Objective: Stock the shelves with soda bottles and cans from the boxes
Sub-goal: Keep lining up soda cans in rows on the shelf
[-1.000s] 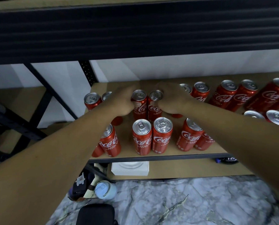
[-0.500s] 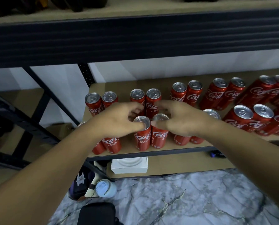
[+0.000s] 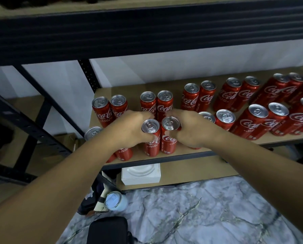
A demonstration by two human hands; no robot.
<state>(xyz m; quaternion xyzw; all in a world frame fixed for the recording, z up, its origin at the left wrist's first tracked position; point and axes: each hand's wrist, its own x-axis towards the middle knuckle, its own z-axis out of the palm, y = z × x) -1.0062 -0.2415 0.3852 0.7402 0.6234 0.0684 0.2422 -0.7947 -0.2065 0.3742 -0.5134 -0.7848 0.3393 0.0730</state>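
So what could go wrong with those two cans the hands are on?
The left hand and right hand each grip a can, the left front can and right front can, close to the shelf edge; a slip could drop one to the floor. The left forearm passes just over the corner cans and might topple them.

Stockroom: perforated metal rack point(image 3: 86, 74), shelf point(image 3: 124, 88) of red cola cans point(image 3: 189, 100)

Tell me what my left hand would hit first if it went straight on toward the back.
Your left hand grips a front can. Going straight on, it would probably meet the back-row can right behind that one first; the gap between them is hard to judge.
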